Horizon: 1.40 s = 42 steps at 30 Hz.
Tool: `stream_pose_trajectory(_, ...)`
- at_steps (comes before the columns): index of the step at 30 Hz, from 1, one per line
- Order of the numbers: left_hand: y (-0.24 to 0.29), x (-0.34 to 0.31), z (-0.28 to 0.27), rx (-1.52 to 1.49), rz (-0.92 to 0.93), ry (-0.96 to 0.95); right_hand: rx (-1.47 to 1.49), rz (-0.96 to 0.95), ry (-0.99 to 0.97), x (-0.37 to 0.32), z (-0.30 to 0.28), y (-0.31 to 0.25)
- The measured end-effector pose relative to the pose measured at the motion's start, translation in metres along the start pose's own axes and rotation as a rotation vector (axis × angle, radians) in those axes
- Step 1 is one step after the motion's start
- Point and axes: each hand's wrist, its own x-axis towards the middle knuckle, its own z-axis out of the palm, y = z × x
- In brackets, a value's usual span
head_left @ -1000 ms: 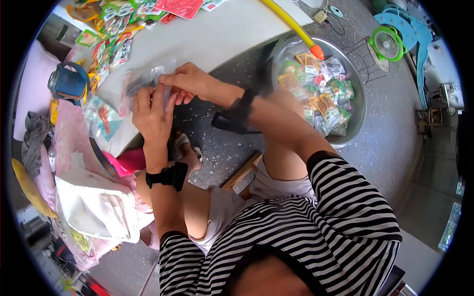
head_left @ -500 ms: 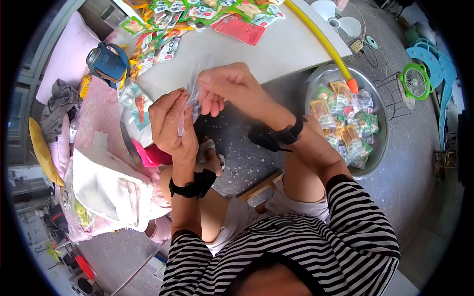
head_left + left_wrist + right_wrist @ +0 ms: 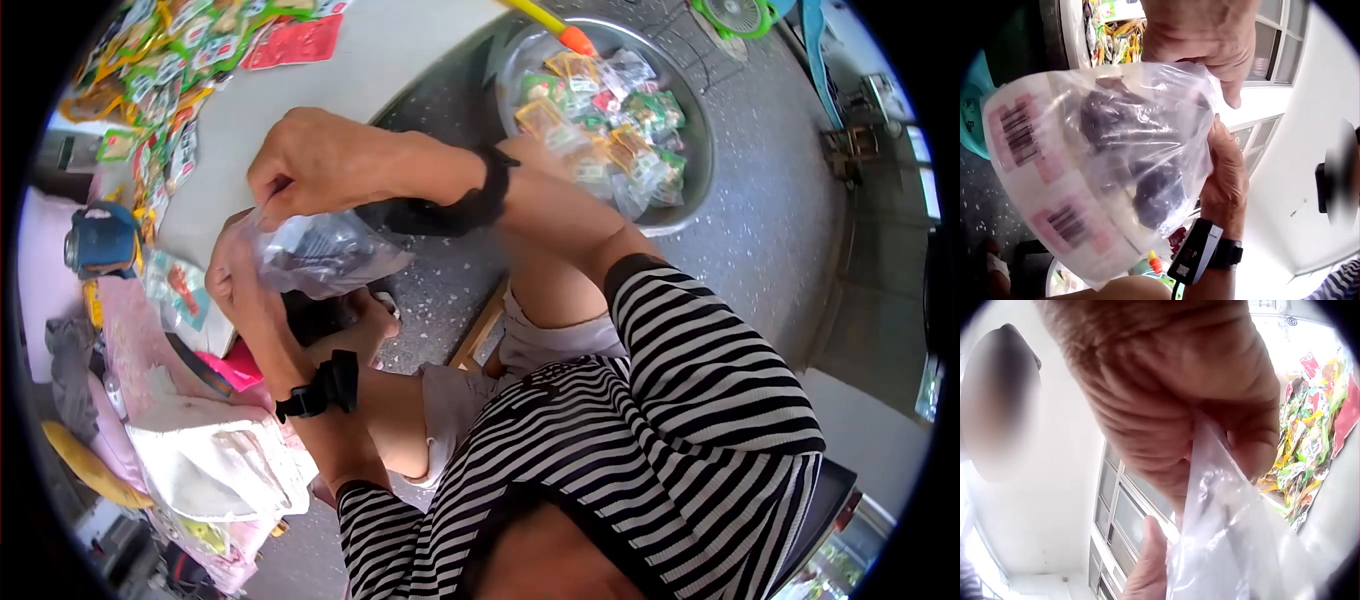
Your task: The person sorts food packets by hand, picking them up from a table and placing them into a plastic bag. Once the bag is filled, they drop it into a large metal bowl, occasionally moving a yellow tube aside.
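Note:
A clear plastic bag point(image 3: 325, 255) hangs between my two hands, its body drooping toward my right forearm. Two pink-and-white patches with barcodes point(image 3: 1019, 134) mark one side of it, and dark, rounded contents point(image 3: 1157, 194) show through the film. My right hand point(image 3: 315, 160) pinches the gathered top edge, with fingers curled over it; the right wrist view shows the film point(image 3: 1210, 469) drawn up between thumb and fingers. Just below, my left hand point(image 3: 238, 272) grips the bag's side near the same edge, its fingertips partly hidden behind the film.
A metal basin point(image 3: 705, 150) on the right holds several bagged snack packs. Loose colourful packets point(image 3: 180, 60) cover the white table's point(image 3: 400, 40) far left part. A blue flask point(image 3: 103, 240) and a flat clear packet point(image 3: 180, 290) lie at left. A yellow tube point(image 3: 535, 12) reaches over the basin.
The bag, earlier held upright between the fingers above the table edge, now hangs down toward me with its dark contents visible. My right hand has turned over and moved left above my left hand.

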Motion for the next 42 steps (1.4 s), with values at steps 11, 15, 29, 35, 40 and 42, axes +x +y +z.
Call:
stream_pose_trajectory(11, 0.017, -0.012, 0.025, 0.368, 0.081, -0.380, -0.219, 0.320, 0.019, -0.064, 0.013, -0.026)
stream_pose_trajectory(15, 0.021, -0.017, 0.051, 0.381, 0.189, -0.344, -0.507, 0.311, 0.002, -0.078, -0.005, -0.047)
stream_pose_trajectory(29, 0.004, -0.006, 0.026, 0.282, 0.035, -0.113, -0.826, 0.758, 0.737, -0.289, -0.194, -0.072)
stream_pose_trajectory(35, 0.007, -0.005, 0.025, 0.258, 0.027, -0.097, -1.518, 1.044, 0.185, -0.417, -0.185, 0.049)
stream_pose_trajectory(40, 0.003, -0.001, 0.017, 0.261, 0.006, -0.071, -0.996, 1.020, -0.291, -0.433, -0.069, 0.142)
stream_pose_trajectory(42, 0.000, -0.001, 0.012, 0.261, -0.012, -0.041, -0.860, 0.893, 0.011, -0.386, -0.047, 0.122)
